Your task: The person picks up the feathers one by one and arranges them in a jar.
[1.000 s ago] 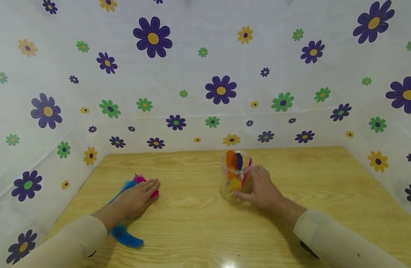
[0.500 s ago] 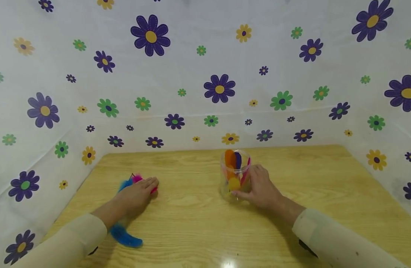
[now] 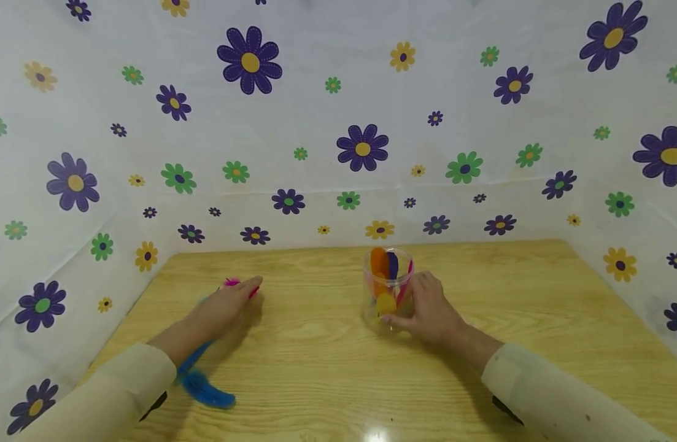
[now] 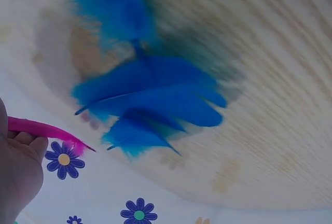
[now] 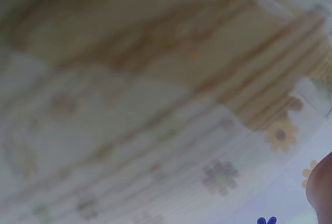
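My left hand (image 3: 222, 313) pinches a pink feather (image 4: 39, 129), which pokes out past the fingers in the left wrist view. Below that hand several blue feathers (image 4: 155, 92) lie on the table; in the head view the forearm covers part of them, and one curved blue feather (image 3: 208, 391) shows in front. Right of the middle, my right hand (image 3: 434, 310) grips a clear plastic cup (image 3: 369, 307) by its side, thumb at the front. Standing upright, the cup contains an orange feather (image 3: 379, 264), a dark blue feather (image 3: 393, 264), a yellow one and pink ones.
The wood-grain table (image 3: 310, 368) is bounded at the back and sides by a white cloth (image 3: 310, 110) printed with flowers. The right wrist view shows mostly blurred, glossy tabletop (image 5: 171, 68) and a sliver of the hand.
My left hand has risen slightly off the blue feathers with the pink feather between its fingers, its palm turning sideways. The right hand and the cup stay in place.
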`<state>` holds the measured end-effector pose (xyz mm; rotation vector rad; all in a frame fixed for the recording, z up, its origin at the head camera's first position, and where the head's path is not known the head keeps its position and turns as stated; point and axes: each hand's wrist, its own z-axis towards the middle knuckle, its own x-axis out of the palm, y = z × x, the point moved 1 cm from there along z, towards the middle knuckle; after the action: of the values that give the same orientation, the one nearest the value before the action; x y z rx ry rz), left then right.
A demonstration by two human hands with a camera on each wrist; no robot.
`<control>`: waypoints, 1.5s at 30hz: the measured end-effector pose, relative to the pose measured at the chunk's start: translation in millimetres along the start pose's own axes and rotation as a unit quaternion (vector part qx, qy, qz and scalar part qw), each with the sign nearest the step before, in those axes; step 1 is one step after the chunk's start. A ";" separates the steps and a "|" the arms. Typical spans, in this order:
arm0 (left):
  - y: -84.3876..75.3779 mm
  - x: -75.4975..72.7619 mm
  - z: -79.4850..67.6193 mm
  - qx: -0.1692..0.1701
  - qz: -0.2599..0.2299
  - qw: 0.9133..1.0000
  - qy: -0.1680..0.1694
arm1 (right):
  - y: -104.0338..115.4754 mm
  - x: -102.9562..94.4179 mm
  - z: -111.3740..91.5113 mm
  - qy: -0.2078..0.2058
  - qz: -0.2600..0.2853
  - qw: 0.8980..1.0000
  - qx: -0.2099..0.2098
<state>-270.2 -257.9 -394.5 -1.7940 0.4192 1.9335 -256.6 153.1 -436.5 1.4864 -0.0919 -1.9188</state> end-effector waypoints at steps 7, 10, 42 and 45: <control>-4.5 -5.4 9.2 -0.033 -0.071 0.996 -0.029 | 0.0 0.8 0.4 -0.001 -0.002 1.000 -0.002; -7.8 -7.2 10.9 -0.032 -0.090 0.995 -0.042 | 0.1 0.5 0.3 -0.001 -0.004 1.000 -0.004; -39.4 -18.5 22.4 -0.188 -0.515 0.836 -0.023 | -2.5 2.5 -0.6 -0.010 -0.007 1.000 -0.009; -42.5 -21.0 21.8 -0.195 -0.536 0.821 -0.024 | -2.3 2.2 -0.4 -0.007 -0.005 1.000 -0.007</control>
<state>-265.4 -213.4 -367.7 -1.6025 -0.9114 1.2355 -257.6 153.7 -439.4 1.4664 -0.0779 -1.9345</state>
